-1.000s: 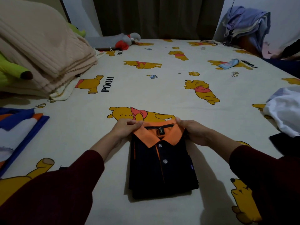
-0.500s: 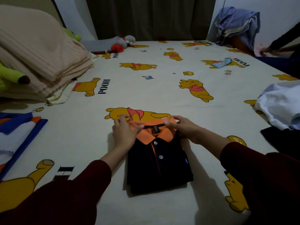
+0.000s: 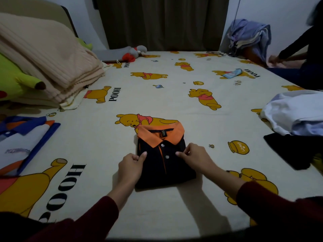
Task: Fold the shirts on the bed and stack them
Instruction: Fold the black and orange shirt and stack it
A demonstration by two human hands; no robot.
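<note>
I read this as the close of one fold: the black polo shirt (image 3: 164, 161) with its orange collar (image 3: 161, 135) lies as a neat rectangle on the bed (image 3: 157, 95), just at 12 o'clock from me. My left hand (image 3: 131, 165) sits on its 9 o'clock edge with fingers curled, thumb on the cloth; my right hand (image 3: 194, 158) pinches fabric near the placket at 3 o'clock. Next, I judge, I must lift it flat and carry it to the folded blue and white shirt (image 3: 22, 142) at 9 o'clock. Unfolded white clothes (image 3: 295, 114) and a dark garment (image 3: 293, 152) wait at 3 o'clock. Beige blankets (image 3: 43, 62) lie at 10 o'clock, dark curtains (image 3: 162, 23) at 12, another person (image 3: 305, 55) at 2
</note>
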